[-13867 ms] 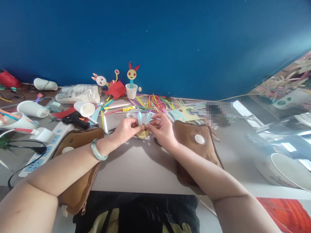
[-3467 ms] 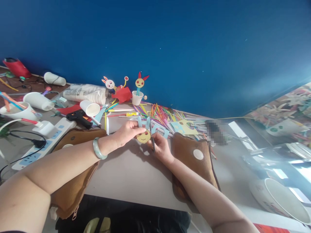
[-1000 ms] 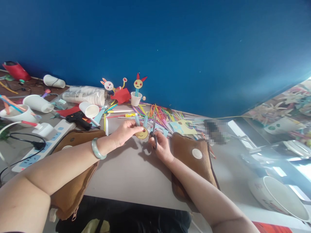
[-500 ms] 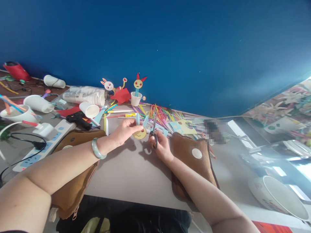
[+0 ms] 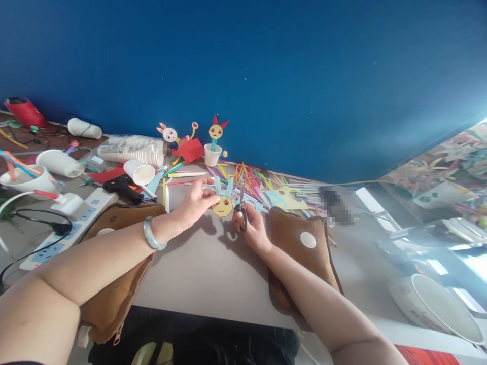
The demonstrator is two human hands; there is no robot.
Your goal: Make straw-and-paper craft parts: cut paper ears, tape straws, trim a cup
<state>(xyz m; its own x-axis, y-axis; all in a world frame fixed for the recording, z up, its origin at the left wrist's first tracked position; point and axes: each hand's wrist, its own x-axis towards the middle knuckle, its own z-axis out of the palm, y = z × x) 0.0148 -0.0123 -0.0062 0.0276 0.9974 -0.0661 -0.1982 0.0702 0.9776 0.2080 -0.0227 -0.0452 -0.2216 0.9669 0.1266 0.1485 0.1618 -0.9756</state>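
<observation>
Between thumb and fingers, my left hand (image 5: pixel 200 202) pinches the left edge of a round yellow paper rabbit face (image 5: pixel 222 207) with a drawn smile and two light blue ears pointing up. One red eye shows; my thumb covers the other side. My right hand (image 5: pixel 251 225) grips a pair of scissors (image 5: pixel 242 203) by the handles, blades pointing up and away from me, just right of the paper face. The blades look nearly together and are apart from the paper. Both hands are above the grey table.
Behind my hands lie many coloured sticks (image 5: pixel 253 180) and cut paper sheets (image 5: pixel 288 197). A finished rabbit figure stands in a white paper cup (image 5: pixel 212 155). Brown cushions (image 5: pixel 304 253) flank my arms. At left are a glue gun (image 5: pixel 124 188) and a power strip (image 5: pixel 72 228).
The paper face has shifted slightly right and turned in my left hand, so more of its yellow surface and both blue ears show. My right hand and the scissors stay almost still.
</observation>
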